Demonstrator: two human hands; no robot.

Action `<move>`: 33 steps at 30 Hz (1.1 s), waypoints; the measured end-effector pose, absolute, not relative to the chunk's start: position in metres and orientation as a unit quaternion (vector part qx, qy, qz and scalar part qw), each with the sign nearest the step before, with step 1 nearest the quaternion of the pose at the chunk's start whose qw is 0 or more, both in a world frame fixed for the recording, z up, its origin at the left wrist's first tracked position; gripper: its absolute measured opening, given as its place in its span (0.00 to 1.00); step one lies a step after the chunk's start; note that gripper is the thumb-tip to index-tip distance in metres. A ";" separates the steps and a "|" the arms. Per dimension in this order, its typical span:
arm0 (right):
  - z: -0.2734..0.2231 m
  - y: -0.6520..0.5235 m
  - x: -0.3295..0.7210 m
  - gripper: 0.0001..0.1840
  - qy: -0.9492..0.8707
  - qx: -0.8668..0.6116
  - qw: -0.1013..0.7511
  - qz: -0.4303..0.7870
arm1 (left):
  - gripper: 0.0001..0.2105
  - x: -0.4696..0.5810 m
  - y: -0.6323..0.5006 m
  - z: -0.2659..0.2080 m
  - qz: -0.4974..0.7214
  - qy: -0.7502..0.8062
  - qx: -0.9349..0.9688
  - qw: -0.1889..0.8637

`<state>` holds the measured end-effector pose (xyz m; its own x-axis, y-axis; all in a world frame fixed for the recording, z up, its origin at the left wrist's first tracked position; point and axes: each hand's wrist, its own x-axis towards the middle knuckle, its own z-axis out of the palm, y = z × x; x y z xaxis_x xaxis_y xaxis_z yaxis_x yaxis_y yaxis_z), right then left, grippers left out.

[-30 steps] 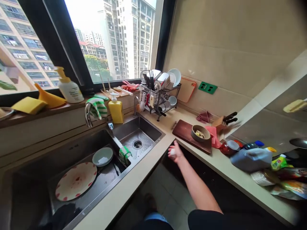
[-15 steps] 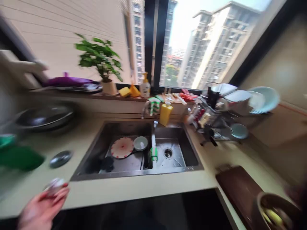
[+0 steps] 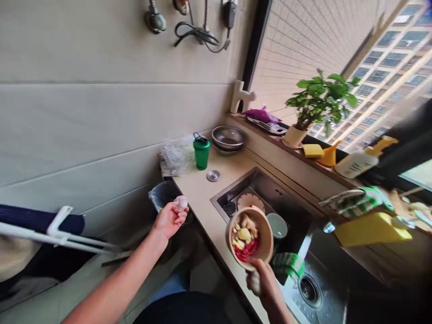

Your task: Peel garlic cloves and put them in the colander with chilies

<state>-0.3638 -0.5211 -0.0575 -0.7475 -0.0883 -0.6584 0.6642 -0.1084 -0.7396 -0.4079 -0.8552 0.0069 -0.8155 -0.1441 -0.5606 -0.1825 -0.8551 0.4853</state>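
Note:
My left hand [image 3: 168, 221] is closed around a whitish-purple garlic bulb [image 3: 181, 203], held out past the counter's left edge close to a lined bin. My right hand [image 3: 269, 288] grips a light brown basket [image 3: 268, 231] at its near edge, above the front rim of the sink. Inside the basket lie red chillies [image 3: 249, 251], a piece of ginger [image 3: 248, 222] and pale yellow pieces [image 3: 243, 234], perhaps peeled garlic. Part of the right hand's fingers is hidden beneath the basket.
The bin [image 3: 158, 193] stands at the counter's end. A green cup [image 3: 201, 155], a sink strainer [image 3: 213, 175] and stacked pans [image 3: 229, 137] are on the counter. The sink [image 3: 221, 198] holds a patterned plate [image 3: 250, 200] and a bowl [image 3: 277, 226]. At left is a white folding rack [image 3: 60, 231].
The view has swung left from the sink and window towards the wall and bin. The basket, earlier at the lower right, is now mid-view in my right hand. My left hand keeps the garlic.

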 end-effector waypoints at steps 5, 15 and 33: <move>-0.048 -0.660 -0.452 0.07 0.583 0.205 0.363 -0.698 | 0.03 -0.419 -0.898 -0.002 0.909 0.292 -0.296 -0.005; -0.067 -0.746 -0.576 0.06 0.612 0.276 0.315 -0.671 | 0.11 -0.478 -0.976 -0.026 0.890 0.360 -0.278 0.028; -0.097 -0.873 -0.612 0.07 0.926 -0.316 0.021 -0.207 | 0.13 -0.469 -0.975 -0.050 0.855 0.399 -0.330 -0.012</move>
<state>-0.6116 -0.8731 -0.0965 -0.7998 -0.5933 0.0917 -0.5759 0.7151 -0.3961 -0.4686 -0.9752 -0.0497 -0.7813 -0.2850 -0.5553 -0.2429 -0.6807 0.6911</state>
